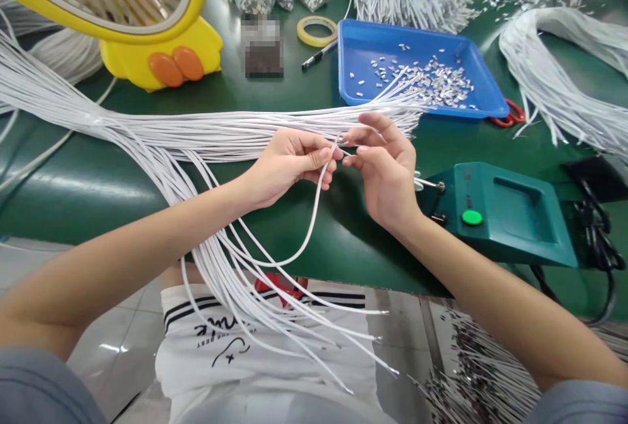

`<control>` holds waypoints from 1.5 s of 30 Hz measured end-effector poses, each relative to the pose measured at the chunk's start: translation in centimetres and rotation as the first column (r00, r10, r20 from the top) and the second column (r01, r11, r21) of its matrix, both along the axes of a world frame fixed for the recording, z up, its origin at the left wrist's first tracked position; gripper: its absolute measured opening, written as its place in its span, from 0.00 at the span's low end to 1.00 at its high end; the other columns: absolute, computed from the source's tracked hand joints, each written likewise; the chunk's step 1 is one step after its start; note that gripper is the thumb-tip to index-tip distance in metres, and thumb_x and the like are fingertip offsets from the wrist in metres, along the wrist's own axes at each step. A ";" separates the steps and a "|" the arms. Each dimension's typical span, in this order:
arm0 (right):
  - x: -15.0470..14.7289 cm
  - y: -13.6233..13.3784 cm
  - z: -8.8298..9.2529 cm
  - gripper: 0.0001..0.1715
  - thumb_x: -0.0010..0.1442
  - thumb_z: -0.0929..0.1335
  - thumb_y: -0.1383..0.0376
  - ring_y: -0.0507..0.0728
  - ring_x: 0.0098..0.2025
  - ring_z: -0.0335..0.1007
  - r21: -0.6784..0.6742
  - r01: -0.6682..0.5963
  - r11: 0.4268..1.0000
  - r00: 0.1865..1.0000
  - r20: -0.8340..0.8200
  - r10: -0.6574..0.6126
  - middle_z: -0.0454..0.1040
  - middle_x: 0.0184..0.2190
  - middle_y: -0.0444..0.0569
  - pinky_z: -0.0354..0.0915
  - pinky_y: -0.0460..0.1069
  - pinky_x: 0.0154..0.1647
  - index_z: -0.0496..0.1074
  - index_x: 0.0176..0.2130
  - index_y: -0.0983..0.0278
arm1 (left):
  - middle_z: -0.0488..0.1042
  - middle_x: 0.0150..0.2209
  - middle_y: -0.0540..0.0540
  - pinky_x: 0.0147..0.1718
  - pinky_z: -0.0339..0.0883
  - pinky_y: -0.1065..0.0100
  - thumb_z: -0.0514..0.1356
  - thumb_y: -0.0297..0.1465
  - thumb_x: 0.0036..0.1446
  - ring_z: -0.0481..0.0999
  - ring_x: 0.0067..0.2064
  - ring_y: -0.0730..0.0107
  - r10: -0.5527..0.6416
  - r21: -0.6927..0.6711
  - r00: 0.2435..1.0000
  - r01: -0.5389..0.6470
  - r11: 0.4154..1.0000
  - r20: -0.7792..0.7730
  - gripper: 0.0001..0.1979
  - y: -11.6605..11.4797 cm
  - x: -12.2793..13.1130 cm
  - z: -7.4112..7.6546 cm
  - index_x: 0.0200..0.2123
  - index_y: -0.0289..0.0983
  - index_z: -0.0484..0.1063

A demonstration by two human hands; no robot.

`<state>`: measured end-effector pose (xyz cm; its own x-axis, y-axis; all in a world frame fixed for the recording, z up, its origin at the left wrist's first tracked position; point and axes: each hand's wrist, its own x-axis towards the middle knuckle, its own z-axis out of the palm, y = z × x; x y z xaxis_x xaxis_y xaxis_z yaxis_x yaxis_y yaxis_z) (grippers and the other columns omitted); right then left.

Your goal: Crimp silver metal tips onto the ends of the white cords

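Near the middle of the view, my left hand [301,163] pinches a white cable [316,211] between thumb and fingers, close to its end. The cable hangs in a loop below this hand. My right hand [387,172] is just to the right, its thumb and fingers curled together at the thin end of that cable; the fingertips partly hide the end. Behind both hands lies a thick bundle of white cables [220,133], with its right ends reaching over the near edge of a blue tray [363,87]. Other loose cables [220,280] droop over the table's front edge.
Small metal pieces [444,84] lie in the tray. A green machine [510,208] with a bright button stands at right. A yellow fan [161,57], tape roll [316,31], pen [318,54] and red-handled tool [510,113] sit around the green table [88,195].
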<state>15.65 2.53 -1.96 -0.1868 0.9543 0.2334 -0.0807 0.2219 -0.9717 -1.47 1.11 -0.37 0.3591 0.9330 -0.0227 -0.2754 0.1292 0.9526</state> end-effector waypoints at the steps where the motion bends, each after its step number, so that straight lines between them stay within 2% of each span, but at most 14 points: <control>1: 0.0 0.0 0.0 0.17 0.57 0.68 0.58 0.56 0.41 0.72 0.004 -0.011 1.000 1.000 -0.010 0.011 0.74 0.37 0.46 0.74 0.51 0.36 0.68 0.47 0.55 | 0.74 0.24 0.49 0.26 0.72 0.72 0.71 0.38 0.49 0.74 0.25 0.76 -0.009 -0.002 1.000 0.009 1.000 -0.004 0.16 0.0 0.0 0.0 0.31 0.31 0.77; 6: -0.1 -0.3 0.1 0.19 0.56 0.71 0.58 0.54 0.36 0.74 0.018 -0.060 0.998 0.997 -0.041 0.061 0.75 0.37 0.45 0.75 0.53 0.37 0.69 0.48 0.55 | 0.74 0.24 0.49 0.24 0.71 0.74 0.72 0.40 0.47 0.73 0.24 0.76 -0.057 -0.019 0.998 0.057 0.998 -0.018 0.16 -0.1 0.1 0.1 0.29 0.31 0.77; 11: -0.2 -0.2 0.3 0.21 0.54 0.73 0.57 0.53 0.33 0.73 -0.003 -0.051 0.999 0.999 0.020 0.051 0.72 0.32 0.43 0.74 0.53 0.35 0.70 0.47 0.56 | 0.74 0.23 0.48 0.24 0.70 0.74 0.72 0.41 0.46 0.73 0.23 0.76 -0.067 -0.030 0.997 0.065 0.997 -0.043 0.18 -0.1 0.1 0.2 0.27 0.31 0.76; 18: 0.0 -0.1 0.3 0.15 0.55 0.70 0.61 0.52 0.31 0.69 0.017 -0.062 0.998 0.998 0.010 0.062 0.69 0.28 0.42 0.72 0.51 0.32 0.71 0.44 0.56 | 0.75 0.23 0.48 0.25 0.71 0.75 0.73 0.38 0.46 0.74 0.24 0.76 -0.033 -0.016 0.999 0.033 0.999 -0.002 0.16 0.0 0.2 0.0 0.30 0.30 0.78; 21: 0.0 -0.1 0.3 0.16 0.55 0.68 0.62 0.53 0.33 0.70 0.023 -0.047 0.999 0.999 -0.010 0.047 0.72 0.31 0.44 0.71 0.50 0.33 0.70 0.46 0.57 | 0.75 0.23 0.49 0.24 0.71 0.75 0.73 0.38 0.46 0.74 0.23 0.76 -0.042 -0.030 0.999 0.043 0.999 0.002 0.16 0.1 0.1 0.0 0.30 0.30 0.78; 25: 0.0 -0.1 0.3 0.20 0.55 0.66 0.61 0.56 0.41 0.72 0.034 -0.086 0.996 0.996 -0.030 0.087 0.76 0.39 0.46 0.72 0.51 0.35 0.69 0.49 0.56 | 0.74 0.23 0.49 0.24 0.71 0.75 0.72 0.38 0.48 0.74 0.23 0.76 -0.069 -0.037 0.998 0.069 0.997 0.008 0.15 0.0 0.1 0.0 0.30 0.30 0.78; 31: 0.0 -0.3 0.3 0.22 0.56 0.66 0.56 0.60 0.50 0.71 0.127 -0.090 0.988 0.993 0.085 0.080 0.76 0.47 0.47 0.74 0.54 0.40 0.68 0.51 0.54 | 0.74 0.23 0.49 0.23 0.71 0.75 0.72 0.38 0.47 0.74 0.23 0.76 -0.083 -0.046 0.996 0.084 0.995 0.014 0.16 -0.1 0.1 0.0 0.28 0.30 0.77; 40: 0.1 -0.1 0.1 0.20 0.60 0.64 0.58 0.59 0.47 0.71 0.115 -0.079 0.990 0.989 0.136 0.063 0.76 0.42 0.49 0.73 0.53 0.38 0.69 0.52 0.56 | 0.74 0.22 0.49 0.22 0.70 0.75 0.73 0.38 0.46 0.74 0.22 0.76 -0.082 -0.063 0.996 0.084 0.995 0.021 0.16 0.0 0.1 0.2 0.28 0.30 0.77; 45: -0.1 -0.2 0.5 0.17 0.57 0.65 0.61 0.57 0.44 0.71 0.029 -0.076 0.997 0.997 -0.002 0.076 0.74 0.39 0.48 0.72 0.52 0.36 0.69 0.47 0.56 | 0.74 0.23 0.49 0.23 0.71 0.75 0.73 0.38 0.46 0.74 0.23 0.76 -0.061 -0.060 0.998 0.062 0.996 0.012 0.16 0.1 0.1 0.0 0.29 0.30 0.78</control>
